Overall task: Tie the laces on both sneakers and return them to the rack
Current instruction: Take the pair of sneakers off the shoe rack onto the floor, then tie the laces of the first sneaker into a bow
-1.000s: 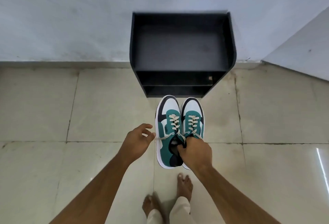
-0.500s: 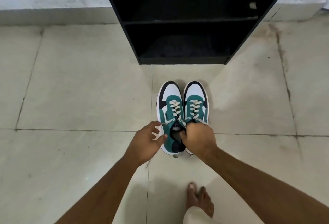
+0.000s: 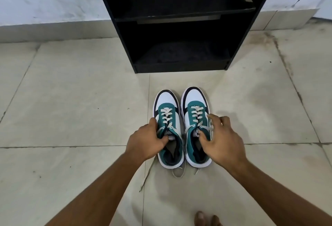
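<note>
Two teal, white and black sneakers stand side by side on the tiled floor, toes towards the rack. My left hand (image 3: 146, 140) grips the left sneaker (image 3: 168, 116) at its collar, thumb by the tongue. My right hand (image 3: 221, 140) rests on the outer side of the right sneaker (image 3: 195, 107), thumb inside the collar and fingers spread, with a lace running by the fingers. Both sneakers' cream laces are untied; loose ends (image 3: 177, 172) trail on the floor behind the heels. The black shoe rack (image 3: 181, 22) stands open just beyond the toes, its shelves bare.
A white wall (image 3: 53, 1) with a pale skirting runs behind the rack. Beige floor tiles (image 3: 80, 100) with dark grout lines lie all around. My bare toes (image 3: 206, 218) show at the bottom edge.
The sneakers have come down from my right hand's carry onto the floor and now stand slightly apart. My left hand took the left sneaker. The view dropped closer to the rack.
</note>
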